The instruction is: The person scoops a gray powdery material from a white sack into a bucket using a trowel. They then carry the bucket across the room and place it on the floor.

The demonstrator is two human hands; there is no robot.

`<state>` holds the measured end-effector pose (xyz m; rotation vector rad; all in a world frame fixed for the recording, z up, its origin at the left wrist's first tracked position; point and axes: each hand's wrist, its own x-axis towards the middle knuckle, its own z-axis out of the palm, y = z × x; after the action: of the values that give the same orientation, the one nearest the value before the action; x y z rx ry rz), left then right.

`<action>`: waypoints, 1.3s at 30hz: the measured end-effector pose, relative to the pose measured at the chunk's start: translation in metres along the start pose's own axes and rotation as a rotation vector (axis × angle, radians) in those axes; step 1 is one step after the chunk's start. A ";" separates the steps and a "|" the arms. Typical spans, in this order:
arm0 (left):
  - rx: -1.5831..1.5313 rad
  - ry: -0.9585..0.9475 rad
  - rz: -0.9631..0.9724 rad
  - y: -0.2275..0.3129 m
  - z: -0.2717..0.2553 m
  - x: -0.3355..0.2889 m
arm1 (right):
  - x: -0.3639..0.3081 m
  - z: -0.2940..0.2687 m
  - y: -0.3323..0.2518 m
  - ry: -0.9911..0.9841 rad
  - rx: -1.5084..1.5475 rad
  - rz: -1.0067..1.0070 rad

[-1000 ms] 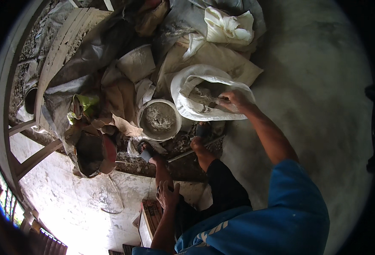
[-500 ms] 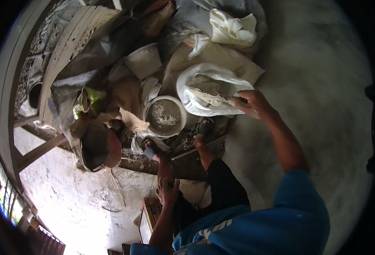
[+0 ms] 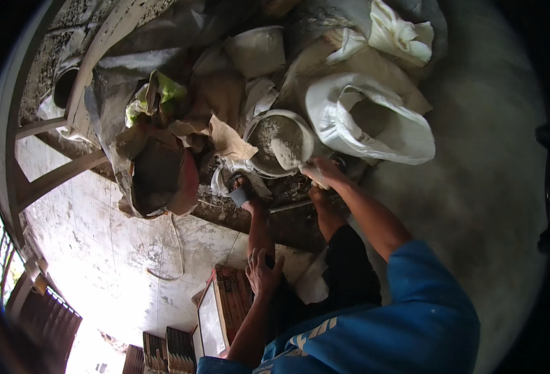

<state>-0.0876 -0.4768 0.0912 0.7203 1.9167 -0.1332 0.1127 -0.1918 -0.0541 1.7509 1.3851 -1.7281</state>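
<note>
Right hand (image 3: pixel 323 172): gripped a grey, powder-caked trowel (image 3: pixel 285 153), blade over the round, whitish plastic bucket (image 3: pixel 308 134) | Left hand (image 3: pixel 263 273): rested empty on the left leg (image 3: pixel 259 234), fingers loosely spread | Bucket: stood on dark rubble (image 3: pixel 290 192) beyond the edge of the pale tiled floor (image 3: pixel 134 234) | Done: grey powder (image 3: pixel 267 132) lay inside | Remaining: open white woven sack's (image 3: pixel 326 115) contents could not be gauged

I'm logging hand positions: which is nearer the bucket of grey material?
Right. The right hand is beside the bucket; the left hand rests farther off, on a leg.
</note>
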 end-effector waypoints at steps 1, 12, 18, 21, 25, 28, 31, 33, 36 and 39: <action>-0.012 -0.011 -0.014 -0.002 0.000 0.000 | 0.022 0.011 -0.002 0.031 0.107 0.020; -0.008 -0.020 -0.005 0.004 -0.012 0.001 | 0.015 -0.020 -0.030 -0.395 0.807 0.318; -0.010 -0.022 -0.005 0.010 -0.013 0.004 | -0.123 -0.094 -0.056 -0.271 0.648 0.076; 0.018 -0.003 0.014 0.014 -0.011 0.006 | -0.189 -0.154 -0.062 -0.057 0.320 -0.146; 0.057 0.032 0.061 0.020 -0.008 0.007 | -0.220 -0.210 -0.057 0.484 -0.788 -0.326; 0.067 0.033 0.052 0.022 -0.003 0.006 | -0.185 -0.227 -0.045 0.546 -0.928 -0.219; 0.062 0.030 0.032 0.023 0.006 0.005 | -0.121 -0.225 -0.026 0.565 -1.163 -0.187; 0.077 0.038 0.031 0.025 0.011 0.004 | -0.079 -0.224 -0.013 0.603 -1.159 -0.233; 0.104 0.035 0.029 0.029 0.020 0.005 | -0.025 -0.211 0.005 0.577 -1.176 -0.242; 0.081 0.023 0.008 0.033 0.025 0.006 | 0.017 -0.200 0.018 0.430 -1.177 -0.164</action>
<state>-0.0518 -0.4573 0.0820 0.7865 1.9394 -0.1992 0.2410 -0.0381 -0.0328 1.2905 2.1073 -0.2902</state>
